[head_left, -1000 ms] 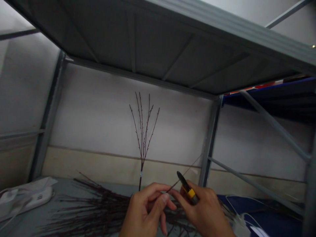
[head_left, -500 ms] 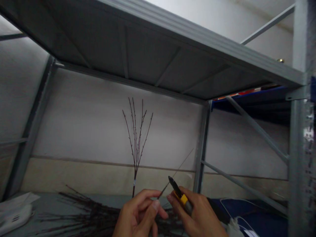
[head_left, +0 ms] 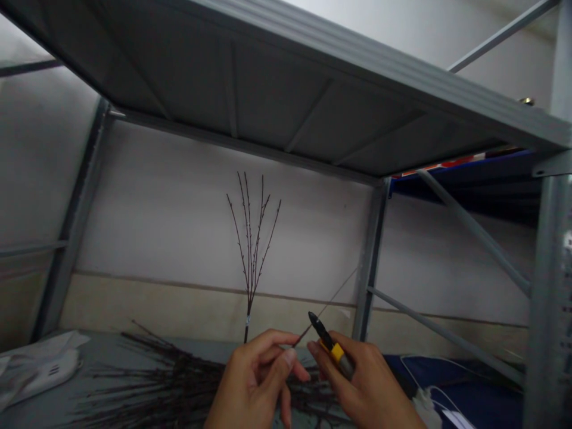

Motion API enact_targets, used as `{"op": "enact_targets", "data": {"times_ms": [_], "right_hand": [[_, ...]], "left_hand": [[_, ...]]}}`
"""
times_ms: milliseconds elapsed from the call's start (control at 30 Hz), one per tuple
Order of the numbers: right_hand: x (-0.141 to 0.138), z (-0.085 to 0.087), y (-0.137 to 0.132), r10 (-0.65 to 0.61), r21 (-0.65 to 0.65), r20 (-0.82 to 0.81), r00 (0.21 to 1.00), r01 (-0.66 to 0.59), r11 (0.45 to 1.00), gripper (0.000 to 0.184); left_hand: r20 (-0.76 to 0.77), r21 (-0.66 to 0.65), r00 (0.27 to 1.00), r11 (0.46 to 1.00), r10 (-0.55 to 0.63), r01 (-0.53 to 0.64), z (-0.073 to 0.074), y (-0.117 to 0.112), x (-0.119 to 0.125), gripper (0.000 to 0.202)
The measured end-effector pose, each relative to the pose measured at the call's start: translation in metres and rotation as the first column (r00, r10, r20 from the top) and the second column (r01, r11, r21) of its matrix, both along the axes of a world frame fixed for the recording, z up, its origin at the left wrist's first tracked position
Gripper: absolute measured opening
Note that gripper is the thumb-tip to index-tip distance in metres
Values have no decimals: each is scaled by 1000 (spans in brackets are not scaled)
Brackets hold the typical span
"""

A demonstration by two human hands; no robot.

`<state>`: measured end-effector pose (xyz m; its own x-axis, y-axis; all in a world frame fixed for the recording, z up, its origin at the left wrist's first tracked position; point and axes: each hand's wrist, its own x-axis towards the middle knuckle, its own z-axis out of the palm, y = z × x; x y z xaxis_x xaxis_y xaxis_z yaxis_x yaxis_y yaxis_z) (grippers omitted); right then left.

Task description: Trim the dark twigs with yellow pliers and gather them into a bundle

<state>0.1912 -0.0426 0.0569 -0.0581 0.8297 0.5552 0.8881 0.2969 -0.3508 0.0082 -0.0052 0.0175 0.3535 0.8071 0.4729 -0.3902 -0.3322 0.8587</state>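
Under a grey metal shelf (head_left: pixel 268 89), the left hand (head_left: pixel 252 381) pinches a thin dark twig (head_left: pixel 328 307) between its fingers, the twig slanting up and right. The right hand (head_left: pixel 364 384) clenches a yellow-and-black hand tool (head_left: pixel 333 351) just beside it. A heap of bare dark twigs (head_left: pixel 179 381) lies below on a grey lower shelf (head_left: pixel 102 351).

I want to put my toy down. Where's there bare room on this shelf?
Bare grey shelf shows between the white power strip and the twig pile. There's also dark blue surface beyond the white cable. It's crowded under your left hand and right hand.
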Motion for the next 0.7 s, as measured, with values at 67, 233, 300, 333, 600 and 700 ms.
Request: {"op": "enact_targets", "data": {"times_ms": [67,233,300,333,600,700], "right_hand": [[0,-1,1,-15,30,21,1000,14,999,48],[-1,-2,5,-85,25,43,995,84,996,52],[-1,-1,8,-113,37,27,993,111,993,52],[-1,0,9,-121,44,16,993,120,992,52],[17,-8,13,-129,16,-197,972,135,991,54],[41,-27,7,-185,-7,-342,921,194,981,57]], "left_hand": [[0,-9,1000,1000,3,-3,1,-1,-1,50],[-34,4,999,1000,2,-2,2,-1,-3,51],[-47,6,999,1000,6,-6,-1,1,-3,52],[-49,4,999,1000,4,-4,-2,1,-3,52],[1,-57,999,998,36,-35,11,-9,-25,43],[17,-96,996,991,92,-90,22,-18,-41,45]]}}
